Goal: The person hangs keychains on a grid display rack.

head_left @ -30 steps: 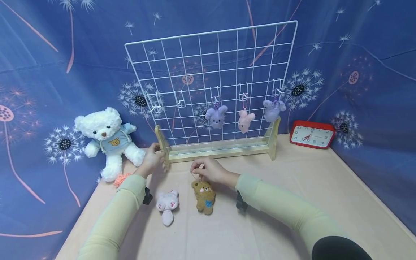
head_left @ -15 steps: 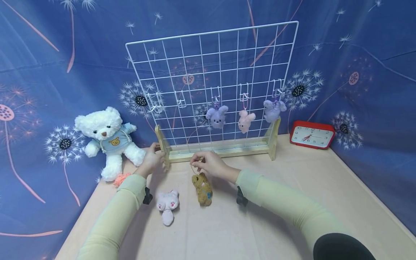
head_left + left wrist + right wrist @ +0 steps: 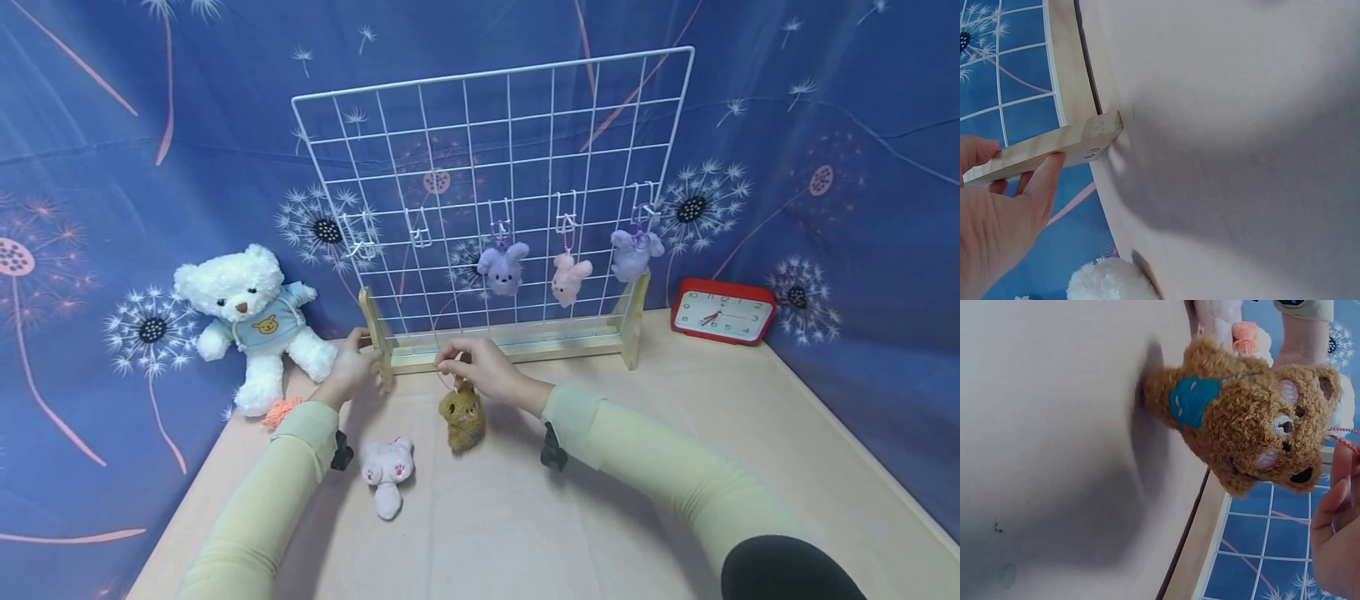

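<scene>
My right hand pinches the thin loop of a small brown bear charm and holds it up in front of the white wire grid; its feet look to be on the table. In the right wrist view the brown bear charm hangs close by the fingers. My left hand grips the left wooden foot of the grid stand, seen in the left wrist view as fingers round the wooden foot. A pink plush charm lies on the table near my left wrist.
Three small plush charms hang on hooks at the grid's right; empty hooks are to their left. A white teddy bear sits at the left, an orange yarn bit beside it. A red clock leans at the right.
My right hand has lifted the brown bear charm off its back and drawn it toward the grid. The left hand has stayed on the wooden foot.
</scene>
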Tool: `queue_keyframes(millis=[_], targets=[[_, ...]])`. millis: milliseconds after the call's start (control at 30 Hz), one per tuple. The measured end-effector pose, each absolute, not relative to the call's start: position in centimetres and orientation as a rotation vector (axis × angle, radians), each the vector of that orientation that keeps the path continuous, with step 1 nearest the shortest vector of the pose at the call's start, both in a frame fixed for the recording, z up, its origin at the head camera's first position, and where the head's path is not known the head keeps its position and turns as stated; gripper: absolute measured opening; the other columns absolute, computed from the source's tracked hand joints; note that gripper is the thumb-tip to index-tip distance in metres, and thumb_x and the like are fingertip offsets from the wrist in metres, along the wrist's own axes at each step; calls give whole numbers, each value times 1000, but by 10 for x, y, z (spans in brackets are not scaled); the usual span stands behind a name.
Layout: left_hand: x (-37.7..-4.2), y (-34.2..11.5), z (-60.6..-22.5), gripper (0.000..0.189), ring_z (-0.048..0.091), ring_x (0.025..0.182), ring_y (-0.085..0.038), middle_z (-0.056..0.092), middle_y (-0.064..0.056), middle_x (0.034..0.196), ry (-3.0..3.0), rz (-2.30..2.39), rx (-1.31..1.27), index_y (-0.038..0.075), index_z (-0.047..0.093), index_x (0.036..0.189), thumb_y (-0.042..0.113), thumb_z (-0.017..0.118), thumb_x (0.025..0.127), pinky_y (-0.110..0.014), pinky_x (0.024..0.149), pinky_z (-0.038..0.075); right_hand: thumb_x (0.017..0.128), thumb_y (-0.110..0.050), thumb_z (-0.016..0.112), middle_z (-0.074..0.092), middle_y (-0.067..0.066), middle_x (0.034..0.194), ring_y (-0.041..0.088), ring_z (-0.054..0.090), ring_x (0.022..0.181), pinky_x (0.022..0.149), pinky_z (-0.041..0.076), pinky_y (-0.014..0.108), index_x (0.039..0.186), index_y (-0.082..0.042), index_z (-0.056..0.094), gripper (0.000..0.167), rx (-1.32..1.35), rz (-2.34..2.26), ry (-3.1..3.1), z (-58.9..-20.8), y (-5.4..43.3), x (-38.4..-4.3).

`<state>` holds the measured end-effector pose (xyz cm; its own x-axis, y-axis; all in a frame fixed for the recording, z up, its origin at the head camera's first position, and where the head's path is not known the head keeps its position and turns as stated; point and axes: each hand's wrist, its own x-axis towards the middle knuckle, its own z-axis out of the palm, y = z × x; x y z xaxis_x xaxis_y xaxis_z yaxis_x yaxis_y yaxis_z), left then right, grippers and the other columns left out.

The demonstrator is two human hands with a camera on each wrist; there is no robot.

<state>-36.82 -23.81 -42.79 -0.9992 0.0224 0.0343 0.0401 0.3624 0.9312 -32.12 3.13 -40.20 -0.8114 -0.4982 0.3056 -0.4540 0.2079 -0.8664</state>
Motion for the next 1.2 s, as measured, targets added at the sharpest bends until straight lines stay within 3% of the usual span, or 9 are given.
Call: queue_keyframes(millis=[233,567,833,967,1200], targets=[[-368,-238,-428,41,45,130,-45,40,-32,147,-2573,-1765,-73,-6,37,140,-2,50,101,-53,114,35,98,-8,68,68,9,88,15,58,66,60,55,27,102,0,71,9,-914,-1760,2378,-398,28,-321],[-370,-239,-429,41,42,134,-45,40,-31,149,-2580,-1763,-46,-5,38,141,0,50,102,-53,117,30,97,-5,68,70,7,90,15,62,67,62,56,28,99,-1,71,5,-1010,-1803,2424,-385,27,-332],[-370,-240,-430,42,45,131,-46,39,-31,149,-2574,-1779,-48,-5,37,142,0,51,102,-54,115,34,97,-6,69,71,6,87,24,66,71,62,56,28,100,-1,72,6,-1017,-1849,2462,-350,23,-335],[-371,-239,-431,41,47,130,-47,39,-32,149,-2566,-1784,-56,-5,38,141,0,50,103,-54,113,37,98,-6,69,69,7,83,25,65,71,66,57,34,100,-1,70,6,-1051,-1880,2467,-333,19,-335],[-369,-239,-430,40,53,118,-42,42,-32,145,-2573,-1767,-55,-4,38,140,0,51,102,-53,109,41,100,-9,66,69,14,92,24,65,73,70,56,38,103,-3,68,7,-1094,-1941,2476,-311,12,-337]])
